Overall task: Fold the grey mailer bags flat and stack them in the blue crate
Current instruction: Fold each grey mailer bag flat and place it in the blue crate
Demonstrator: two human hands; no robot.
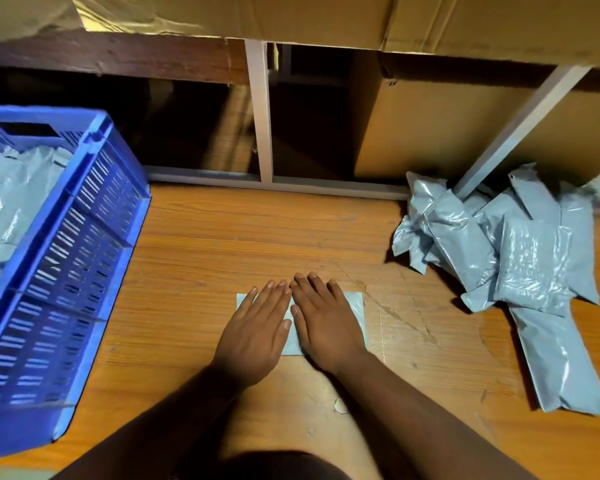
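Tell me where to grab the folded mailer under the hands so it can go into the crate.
Probably pinch the folded mailer bag at its right short edge, coming in from the right: that strip pokes out beyond the right hand, both hands lie flat pressing the middle, and it sits flush on the wooden floor. The left hand could hold the fold while lifting toward the blue crate.

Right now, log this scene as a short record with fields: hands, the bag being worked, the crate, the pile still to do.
left hand: left hand flat, fingers straight, pressing the bag
right hand: right hand flat beside it, pressing the same bag
bag in work: small folded grey plastic mailer bag on the orange wooden floor, mostly covered by both hands
crate: blue slotted plastic crate at left, grey bags already inside
pile to do: heap of unfolded grey mailer bags at right, against a white metal leg
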